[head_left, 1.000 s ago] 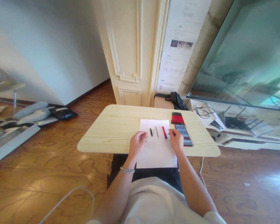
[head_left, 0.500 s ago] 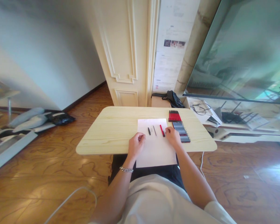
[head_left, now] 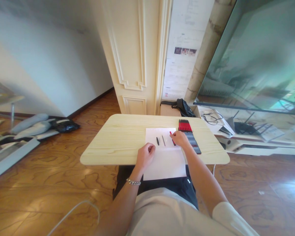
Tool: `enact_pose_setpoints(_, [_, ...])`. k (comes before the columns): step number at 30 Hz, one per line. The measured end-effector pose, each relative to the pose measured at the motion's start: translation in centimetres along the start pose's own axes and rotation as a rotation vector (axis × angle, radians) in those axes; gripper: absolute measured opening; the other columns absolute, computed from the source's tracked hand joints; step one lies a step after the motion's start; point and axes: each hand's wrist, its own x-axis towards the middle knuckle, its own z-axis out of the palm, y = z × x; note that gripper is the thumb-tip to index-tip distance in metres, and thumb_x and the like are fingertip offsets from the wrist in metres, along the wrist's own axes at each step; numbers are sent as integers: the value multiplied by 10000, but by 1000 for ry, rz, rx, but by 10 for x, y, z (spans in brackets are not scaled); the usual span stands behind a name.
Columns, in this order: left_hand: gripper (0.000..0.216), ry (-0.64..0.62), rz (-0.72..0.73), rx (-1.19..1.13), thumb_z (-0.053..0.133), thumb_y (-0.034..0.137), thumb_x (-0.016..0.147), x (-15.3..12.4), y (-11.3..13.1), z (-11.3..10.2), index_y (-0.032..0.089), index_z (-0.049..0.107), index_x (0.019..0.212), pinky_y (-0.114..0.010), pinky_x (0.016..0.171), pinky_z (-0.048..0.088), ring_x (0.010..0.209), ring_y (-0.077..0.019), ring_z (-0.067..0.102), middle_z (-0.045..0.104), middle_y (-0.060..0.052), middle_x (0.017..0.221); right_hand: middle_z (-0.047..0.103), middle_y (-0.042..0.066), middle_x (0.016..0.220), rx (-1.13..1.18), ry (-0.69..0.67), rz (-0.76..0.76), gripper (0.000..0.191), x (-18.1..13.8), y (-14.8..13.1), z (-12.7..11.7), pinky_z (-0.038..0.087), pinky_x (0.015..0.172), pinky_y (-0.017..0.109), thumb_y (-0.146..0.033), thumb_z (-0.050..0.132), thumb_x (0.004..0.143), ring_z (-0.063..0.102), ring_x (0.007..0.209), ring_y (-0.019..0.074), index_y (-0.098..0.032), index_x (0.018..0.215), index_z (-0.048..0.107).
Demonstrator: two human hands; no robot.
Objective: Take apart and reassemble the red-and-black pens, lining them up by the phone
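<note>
My right hand [head_left: 180, 139] has its thumb and fingers closed on the red pen barrel [head_left: 173, 142], which lies at the right of a white sheet of paper [head_left: 164, 165]. The hand covers part of the barrel. My left hand [head_left: 146, 155] rests at the paper's left edge, its fingers curled together with nothing visible in them. On the sheet between my hands lie a short black pen part [head_left: 157, 141] and a thin dark refill [head_left: 163, 140]. A tiny pale piece beside them is too small to name.
Several red pens with black ends [head_left: 184, 125] stand in a row at the table's back right. A dark phone-like slab [head_left: 195, 144] lies below them, partly behind my right wrist. The pale wooden table [head_left: 118, 141] has rounded corners. A black bag [head_left: 184, 107] is behind it.
My right hand has moved left from beside the red barrel onto it and closed its fingers there. My left hand stays curled near the paper's edge. The view has shifted slightly.
</note>
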Motion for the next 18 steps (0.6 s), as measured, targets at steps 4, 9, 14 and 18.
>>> enact_pose_setpoints(4, [184, -27, 37, -30, 529, 353, 840, 2, 9, -3, 223, 659, 830, -287, 704, 488, 742, -177, 660, 710, -19, 799, 645, 36, 634, 367, 44, -117, 312, -13, -3, -10, 352, 532, 222, -418, 483, 846, 551, 571, 126, -165, 772, 650])
enact_pose_setpoints(9, [288, -50, 61, -281, 565, 398, 842, 3, 34, 5, 217, 630, 1057, -288, 731, 525, 823, -179, 670, 703, -59, 975, 616, 2, 634, 710, -22, -289, 312, -45, -30, -9, 372, 516, 216, -436, 527, 828, 506, 548, 109, -162, 872, 668])
enact_pose_setpoints(14, [348, -60, 68, -540, 576, 397, 847, 5, 41, 18, 202, 582, 1136, -326, 817, 532, 913, -193, 670, 694, -80, 1021, 654, 16, 721, 751, -74, -376, 309, -58, -45, -6, 411, 572, 231, -414, 552, 827, 546, 620, 122, -165, 917, 710])
enact_pose_setpoints(18, [321, -38, 27, -560, 584, 407, 840, 5, 26, 23, 181, 607, 1066, -346, 833, 528, 899, -202, 676, 701, -84, 976, 691, 38, 766, 635, 28, -296, 285, -38, -31, -3, 458, 634, 261, -356, 546, 834, 596, 656, 145, -166, 972, 708])
